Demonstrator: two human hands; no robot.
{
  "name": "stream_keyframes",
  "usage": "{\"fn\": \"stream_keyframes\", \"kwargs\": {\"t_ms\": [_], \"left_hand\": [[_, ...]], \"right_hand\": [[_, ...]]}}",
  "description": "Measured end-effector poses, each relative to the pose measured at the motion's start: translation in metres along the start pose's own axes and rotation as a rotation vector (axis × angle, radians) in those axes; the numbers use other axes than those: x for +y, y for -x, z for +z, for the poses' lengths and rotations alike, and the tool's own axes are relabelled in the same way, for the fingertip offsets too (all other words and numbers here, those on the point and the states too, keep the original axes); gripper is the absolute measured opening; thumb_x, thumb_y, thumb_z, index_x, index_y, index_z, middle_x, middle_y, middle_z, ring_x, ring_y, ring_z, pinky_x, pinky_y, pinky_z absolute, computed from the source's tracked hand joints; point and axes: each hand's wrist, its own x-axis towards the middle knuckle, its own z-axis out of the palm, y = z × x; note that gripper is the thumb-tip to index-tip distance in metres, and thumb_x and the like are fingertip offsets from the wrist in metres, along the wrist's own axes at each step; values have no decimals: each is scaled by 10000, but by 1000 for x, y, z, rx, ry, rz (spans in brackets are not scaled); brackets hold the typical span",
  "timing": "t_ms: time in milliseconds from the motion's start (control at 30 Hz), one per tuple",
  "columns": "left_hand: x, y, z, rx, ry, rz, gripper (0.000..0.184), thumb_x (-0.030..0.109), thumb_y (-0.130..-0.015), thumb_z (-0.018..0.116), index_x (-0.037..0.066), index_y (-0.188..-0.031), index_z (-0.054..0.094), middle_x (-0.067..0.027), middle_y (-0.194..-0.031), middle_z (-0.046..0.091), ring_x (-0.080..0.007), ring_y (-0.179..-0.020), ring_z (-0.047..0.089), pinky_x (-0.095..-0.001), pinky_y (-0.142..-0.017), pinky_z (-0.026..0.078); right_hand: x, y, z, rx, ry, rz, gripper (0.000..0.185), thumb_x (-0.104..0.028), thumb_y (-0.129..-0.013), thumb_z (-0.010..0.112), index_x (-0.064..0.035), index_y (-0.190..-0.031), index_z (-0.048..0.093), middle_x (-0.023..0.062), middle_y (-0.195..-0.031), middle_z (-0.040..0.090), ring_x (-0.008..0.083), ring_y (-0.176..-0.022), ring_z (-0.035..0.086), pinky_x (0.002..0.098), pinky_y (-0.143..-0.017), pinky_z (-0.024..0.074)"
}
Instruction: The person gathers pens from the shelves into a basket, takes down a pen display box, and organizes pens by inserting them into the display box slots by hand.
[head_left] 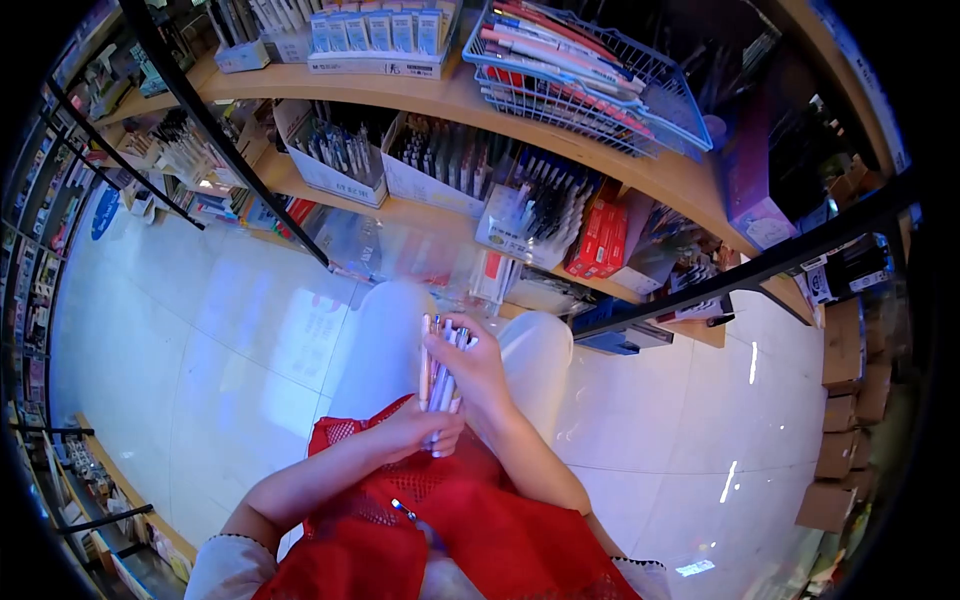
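A bundle of pens (441, 378), in pale pink, white and lilac tones, is held roughly upright in front of the person's lap, above the red vest (400, 480). The left hand (428, 428) is closed around the lower part of the bundle. The right hand (472, 358) is curled around the upper part, its thumb lying across the pens; it is partly closed, with the pens in its grip. The exact number of pens cannot be told. The knees, in pale trousers (535, 365), are bent on either side of the hands.

Beyond the knees stands a wooden shelf unit. Its lower shelf (432, 216) carries open white boxes of pens (430, 165) and, to their right, red boxes (598, 238). The upper shelf (400, 92) carries a blue wire basket (590, 120) of pens and small blue-and-white boxes (375, 35). Cardboard boxes (842, 400) are stacked at far right, beside the pale tiled floor (660, 410).
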Motion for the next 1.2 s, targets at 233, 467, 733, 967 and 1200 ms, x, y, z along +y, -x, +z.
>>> {"fn": "stream_keyframes", "kwargs": {"t_ms": [233,467,733,967,1200], "left_hand": [[68,21,23,-136,24,138,121,123,-873,505,72,-968,451,3,-585,388,-80,-423,342,-236,-416,292],[208,13,116,264,-1191,1056,273,188,-821,607,14,-1021,542,-33,-692,534,-81,-521,485,-241,-465,392],[254,-44,188,-58,-828,593,254,265,-789,655,28,-823,572,-18,-628,558,-67,-477,471,-232,-456,392],[114,-69,171,-60,-1648,728,278,162,-724,616,-33,-910,546,-230,-747,612,-405,-664,604,-463,-613,500],[111,-65,164,121,-1732,844,492,199,-769,625,-25,-1155,417,-250,-1031,566,-414,-905,573,-459,-738,484]], "right_hand": [[3,9,-3,-296,-503,27,459,-260,-911,521,-29,-1276,364,93,-1071,559,153,-939,556,298,-825,442],[-28,28,-32,-175,-423,-91,490,-322,-918,463,-18,-1288,360,206,-1173,522,294,-1054,534,407,-940,408],[-60,67,-91,-73,-210,-290,509,-350,-897,500,-7,-1256,389,187,-1158,526,286,-1072,521,421,-943,398],[-119,51,-68,9,-264,-689,574,-184,-859,567,-30,-1321,261,185,-1331,387,274,-1228,399,379,-1015,324],[-159,18,-42,300,-435,-784,229,-5,-818,558,-45,-1007,434,65,-765,516,178,-717,549,370,-813,456]]}}
